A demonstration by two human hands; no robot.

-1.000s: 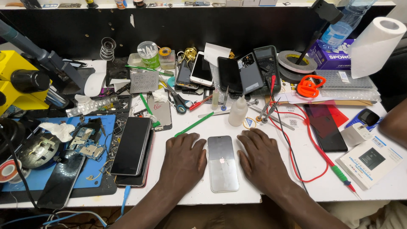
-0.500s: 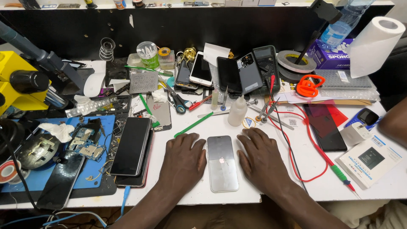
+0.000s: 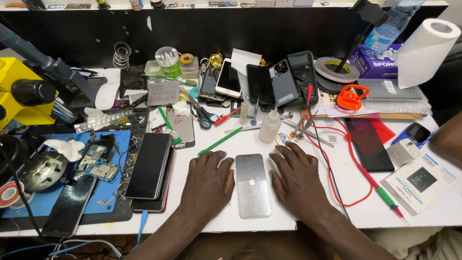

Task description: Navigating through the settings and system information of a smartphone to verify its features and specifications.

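Note:
A silver phone (image 3: 251,185) lies face down on the white worktable (image 3: 308,219), near its front edge. My left hand (image 3: 208,183) rests flat on the table just left of the phone, fingers spread, holding nothing. My right hand (image 3: 297,179) lies flat on the other side of it, also empty, its fingertips close to a small white squeeze bottle (image 3: 269,126). Both hands flank the phone closely; whether they touch its edges I cannot tell.
Two dark phones (image 3: 150,166) are stacked left of my left hand, beside a blue mat (image 3: 103,192) with circuit boards. A yellow microscope (image 3: 24,94) stands far left. Several phones (image 3: 260,82), tweezers and scissors crowd the back. Red wires (image 3: 353,166) and a paper roll (image 3: 423,50) lie right.

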